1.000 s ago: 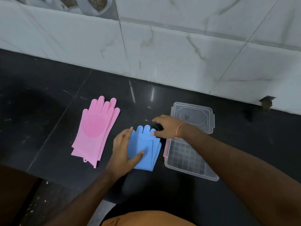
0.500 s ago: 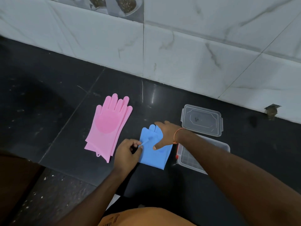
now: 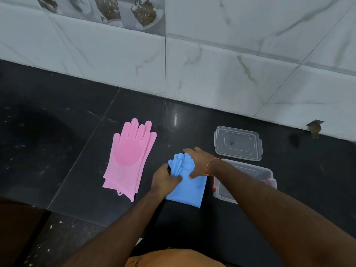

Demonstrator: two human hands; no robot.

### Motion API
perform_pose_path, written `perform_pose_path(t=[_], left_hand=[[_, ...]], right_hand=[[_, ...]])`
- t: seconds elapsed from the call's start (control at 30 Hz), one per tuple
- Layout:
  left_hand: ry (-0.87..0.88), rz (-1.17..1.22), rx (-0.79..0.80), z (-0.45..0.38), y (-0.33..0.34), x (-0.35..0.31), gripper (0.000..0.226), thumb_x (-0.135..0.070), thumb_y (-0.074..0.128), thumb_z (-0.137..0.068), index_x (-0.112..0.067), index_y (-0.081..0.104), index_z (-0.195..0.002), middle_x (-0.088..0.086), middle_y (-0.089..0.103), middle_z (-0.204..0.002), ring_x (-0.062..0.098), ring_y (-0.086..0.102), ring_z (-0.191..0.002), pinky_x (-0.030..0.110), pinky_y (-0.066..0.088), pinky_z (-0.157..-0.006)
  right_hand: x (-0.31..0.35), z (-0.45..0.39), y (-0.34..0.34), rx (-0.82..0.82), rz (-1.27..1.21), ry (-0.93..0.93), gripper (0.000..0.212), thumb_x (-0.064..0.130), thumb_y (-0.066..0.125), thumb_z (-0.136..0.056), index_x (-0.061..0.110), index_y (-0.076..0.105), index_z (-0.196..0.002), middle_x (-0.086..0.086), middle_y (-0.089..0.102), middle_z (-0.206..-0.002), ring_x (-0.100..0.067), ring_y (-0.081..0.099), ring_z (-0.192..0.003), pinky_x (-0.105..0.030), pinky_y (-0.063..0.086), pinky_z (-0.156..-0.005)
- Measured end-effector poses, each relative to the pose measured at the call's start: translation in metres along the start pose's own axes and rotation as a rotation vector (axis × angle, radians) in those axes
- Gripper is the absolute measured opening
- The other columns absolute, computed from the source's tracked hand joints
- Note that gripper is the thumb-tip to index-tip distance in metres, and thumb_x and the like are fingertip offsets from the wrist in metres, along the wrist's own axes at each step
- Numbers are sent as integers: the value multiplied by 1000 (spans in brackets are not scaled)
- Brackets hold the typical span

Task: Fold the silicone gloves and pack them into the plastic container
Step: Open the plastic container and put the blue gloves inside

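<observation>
Blue gloves (image 3: 189, 186) (stacked) under both hands (image 3: 185, 170)

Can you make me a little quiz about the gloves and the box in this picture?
1. True or false: the pink gloves are already inside the plastic container.
2. Which gloves do the left hand and right hand touch? A. pink B. blue C. neither
3. Fill in: the clear lid lies on the counter between the container and the ____.

Key
1. False: they lie flat on the dark counter, left of both hands.
2. B: both hands are on the blue gloves.
3. Wall: the lid is off, on the far side of the open container.
</observation>
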State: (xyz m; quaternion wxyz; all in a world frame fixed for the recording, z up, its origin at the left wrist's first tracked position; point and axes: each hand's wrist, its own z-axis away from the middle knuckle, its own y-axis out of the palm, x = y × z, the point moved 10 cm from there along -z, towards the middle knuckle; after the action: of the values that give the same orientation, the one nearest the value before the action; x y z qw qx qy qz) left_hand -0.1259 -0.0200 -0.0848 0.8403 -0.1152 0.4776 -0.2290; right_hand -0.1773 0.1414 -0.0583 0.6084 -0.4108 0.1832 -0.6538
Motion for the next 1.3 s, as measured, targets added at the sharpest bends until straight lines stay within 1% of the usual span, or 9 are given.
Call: perform_pose_path(t=[0.1,0.2,0.3,0.47,0.6,0.7,0.83,1.07,1.3], left_hand=[[61,147,73,0,0,-9,24,-33,83,-94,-11,77,-101,9,80,-99,29,78,-100,48,64,-89],[125,307,157,1,-3,-18,18,-32,79,-99,-19,75,-110,6,80,-110,27,76,-112,44,62,-96],[62,664,189,1,-9,-21,38,-30,82,-90,-14,72,-123,16,78,-125,36,74,-123,49,61,-102],[-9,1250,224,5,-13,-52,42,-22,82,-85,-13,80,-126,20,76,-135,33,79,-115,46,66,-86],[37,1433,321,19,5,-101,42,-23,79,-88,-14,80,-129,18,73,-141,38,76,-121,55,61,-96],[71,1425,392,37,32,-132,34,-23,73,-93,-12,82,-125,19,74,-139,38,76,-121,55,62,-97],[49,1457,434,57,72,-148,44,-23,71,-95,-8,73,-136,21,72,-142,37,75,-123,54,61,-103],[150,1181,465,65,107,-155,57,-12,78,-93,-12,62,-147,20,72,-141,38,72,-129,50,65,-96],[221,423,231,56,104,-135,61,-6,96,-77,-25,70,-129,5,81,-120,21,82,-102,41,69,-77]], right_hand=[[7,-1,-6,-17,-66,-56,119,32,95,-72,23,20,-165,-11,38,-160,-32,49,-140,-43,47,-113],[17,5,-20,-83,-159,-129,114,31,94,-73,19,25,-163,-8,42,-160,-28,40,-147,-38,39,-117],[23,24,-46,-230,-306,-183,109,30,94,-74,19,30,-162,-5,46,-155,-22,44,-141,-33,40,-114],[3,76,-82,-600,-730,-127,105,38,94,-76,22,34,-161,4,42,-155,-13,51,-133,-35,48,-108],[-26,114,-64,-632,-1269,40,103,41,94,-75,27,35,-158,17,55,-141,-5,64,-118,-28,58,-91],[-42,134,-39,-525,-1678,52,74,39,93,-78,20,59,-141,-5,71,-135,-24,75,-112,-44,65,-82],[-56,161,-12,-410,-1902,12,53,25,84,-88,14,64,-137,-13,73,-131,-37,72,-118,-58,59,-97],[-124,215,-1,-577,-1754,194,46,5,82,-85,17,67,-127,-11,76,-122,-34,77,-102,-52,65,-80],[-178,238,5,-483,-1391,372,47,-2,82,-84,14,65,-126,-12,74,-116,-31,75,-94,-55,65,-79]])
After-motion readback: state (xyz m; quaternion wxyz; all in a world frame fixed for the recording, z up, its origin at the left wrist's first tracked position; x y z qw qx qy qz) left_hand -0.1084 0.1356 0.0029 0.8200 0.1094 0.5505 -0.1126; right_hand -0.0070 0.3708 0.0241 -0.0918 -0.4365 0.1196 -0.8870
